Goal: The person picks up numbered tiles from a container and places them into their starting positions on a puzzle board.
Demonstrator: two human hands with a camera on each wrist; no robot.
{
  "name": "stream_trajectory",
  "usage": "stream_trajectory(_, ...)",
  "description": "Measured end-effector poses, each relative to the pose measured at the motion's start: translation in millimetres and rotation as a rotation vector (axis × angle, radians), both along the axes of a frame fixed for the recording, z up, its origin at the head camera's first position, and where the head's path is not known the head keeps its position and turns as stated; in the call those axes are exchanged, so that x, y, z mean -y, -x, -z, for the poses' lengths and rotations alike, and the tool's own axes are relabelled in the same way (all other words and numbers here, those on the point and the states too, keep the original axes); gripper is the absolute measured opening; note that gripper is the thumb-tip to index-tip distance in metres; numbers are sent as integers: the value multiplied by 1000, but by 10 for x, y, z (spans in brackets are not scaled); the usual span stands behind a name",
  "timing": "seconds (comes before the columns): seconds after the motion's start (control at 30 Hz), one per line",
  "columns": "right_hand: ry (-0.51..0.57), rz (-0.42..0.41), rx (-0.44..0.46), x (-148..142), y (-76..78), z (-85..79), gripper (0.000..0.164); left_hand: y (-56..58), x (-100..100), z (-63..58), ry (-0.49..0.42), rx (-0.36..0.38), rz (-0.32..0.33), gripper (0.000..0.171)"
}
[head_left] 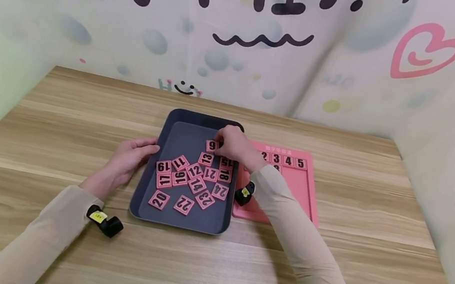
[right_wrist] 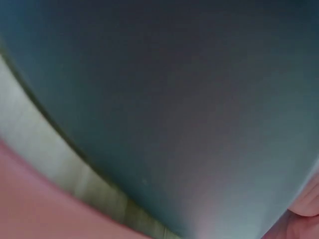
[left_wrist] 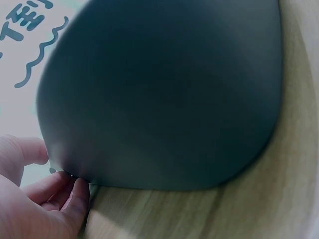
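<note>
My left hand (head_left: pixel 129 160) grips the left rim of a dark grey tray (head_left: pixel 193 131), thumb along the edge. In the left wrist view, its fingers (left_wrist: pixel 75 199) touch the tray's outer side. Reaching over the tray's right side, my right hand (head_left: pixel 235 144) pinches at the right side of the pink number 9 tile (head_left: pixel 210 145); part of another tile shows between its fingers. Several numbered tiles lie loose in the tray, among them 13 (head_left: pixel 206 159), 20 (head_left: pixel 159 199) and 22 (head_left: pixel 183 205). The right wrist view shows mostly the tray's blurred wall (right_wrist: pixel 174 99).
A pink number board (head_left: pixel 296 190) lies against the tray's right side. Tiles 2, 3, 4 and 5 (head_left: pixel 301 163) show in its top row; the right forearm covers part of it. Behind the wooden table (head_left: pixel 102 99) hangs a printed white backdrop (head_left: pixel 238 78).
</note>
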State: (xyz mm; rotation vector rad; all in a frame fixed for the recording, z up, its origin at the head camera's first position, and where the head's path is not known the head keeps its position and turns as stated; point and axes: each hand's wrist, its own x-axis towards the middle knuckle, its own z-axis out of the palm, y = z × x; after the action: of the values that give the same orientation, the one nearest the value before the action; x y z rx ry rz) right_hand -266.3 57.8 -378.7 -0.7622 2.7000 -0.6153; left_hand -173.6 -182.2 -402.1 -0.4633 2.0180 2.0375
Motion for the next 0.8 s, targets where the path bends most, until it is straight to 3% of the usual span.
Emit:
stream_trajectory(0.13, 42, 6, -3, -16, 14, 1, 28, 2, 5, -1, -3, -4, -2, 49)
stream_trajectory(0.4, 226, 37, 50, -97, -24, -59, 26, 1, -7, -9, -4, 3, -4, 50)
stream_trajectory(0.67, 432, 20, 12, -238, -145, -185, 28, 3, -12, -8, -6, 11, -5, 49)
stream_trajectory(0.8, 478, 32, -10, -326, -194, -217, 30, 0, -9, -14, 3, 16, -1, 49)
